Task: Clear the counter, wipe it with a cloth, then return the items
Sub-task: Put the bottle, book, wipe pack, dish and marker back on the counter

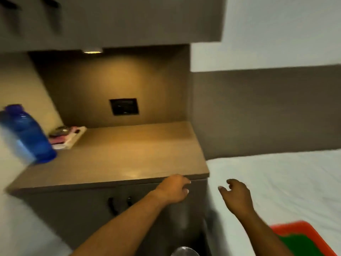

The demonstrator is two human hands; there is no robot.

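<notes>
The brown counter [132, 154] fills the middle of the view, lit from above. A blue plastic bottle [29, 133] stands at its left edge, blurred. Behind it lies a small pale tray [76, 138] with pink and metallic items. My left hand [174, 188] hovers by the counter's front right edge, fingers loosely curled and holding nothing. My right hand [235, 194] is over the white bed, fingers apart and empty. At the lower right is an orange tray [295, 226] with something green [297, 244] in it.
A white bed [276, 172] lies right of the counter. Cabinet doors with dark handles [118, 202] sit below the countertop. A dark wall socket [124, 106] is on the back panel, with an overhead cabinet above. A shiny round object [184, 251] shows at the bottom edge.
</notes>
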